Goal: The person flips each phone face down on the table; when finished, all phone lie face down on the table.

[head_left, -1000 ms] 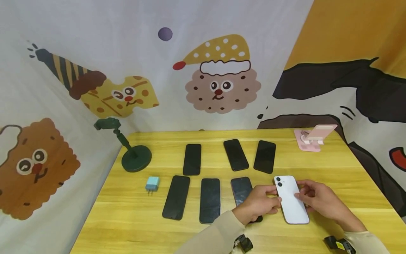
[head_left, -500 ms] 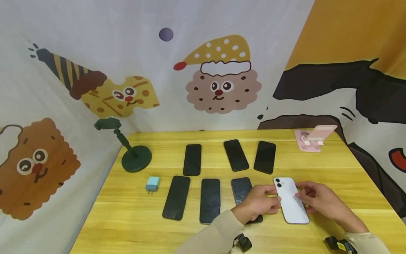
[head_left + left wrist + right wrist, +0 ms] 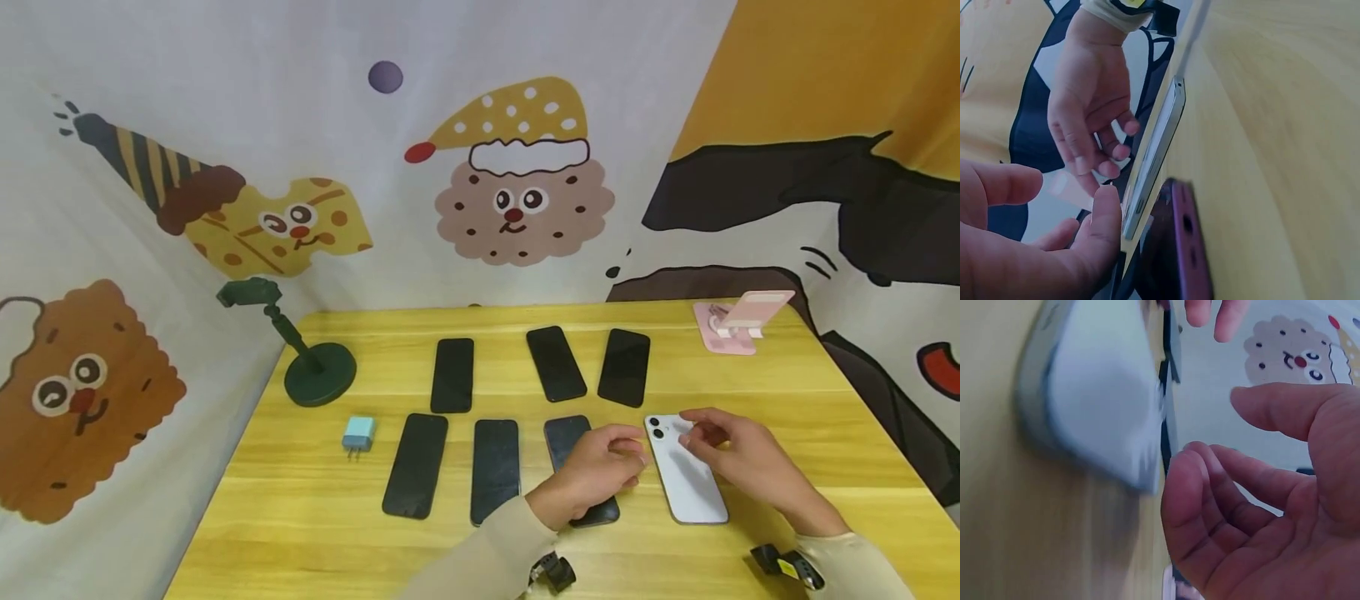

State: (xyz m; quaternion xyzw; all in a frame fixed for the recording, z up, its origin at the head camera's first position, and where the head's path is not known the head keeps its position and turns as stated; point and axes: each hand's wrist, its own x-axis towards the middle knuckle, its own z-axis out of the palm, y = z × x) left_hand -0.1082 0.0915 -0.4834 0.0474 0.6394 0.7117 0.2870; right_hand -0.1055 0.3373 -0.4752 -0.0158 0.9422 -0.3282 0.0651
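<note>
A white smartphone [image 3: 690,483] lies back-up on the table, its two camera lenses at the upper left corner. My left hand [image 3: 588,471] hovers left of it with fingers loosely bent. Under that hand is a dark phone [image 3: 566,435], partly hidden, whose edge looks purple in the left wrist view. My right hand [image 3: 738,457] is above the white phone's upper right part, loosely curled and covering some of it. In the right wrist view, a gap shows between the right hand's fingers [image 3: 1185,506] and the white phone [image 3: 1104,381]. Neither hand holds anything.
Two more dark phones [image 3: 416,467] lie in the front row, and several others [image 3: 452,375] form a row behind. A blue charger plug [image 3: 358,433] and a green stand [image 3: 320,375] are at the left. A pink phone stand [image 3: 738,325] stands at the back right.
Both hands have let go of the white phone, which lies in about the same place. The left hand has drawn away to the left; the right hand has lifted above it.
</note>
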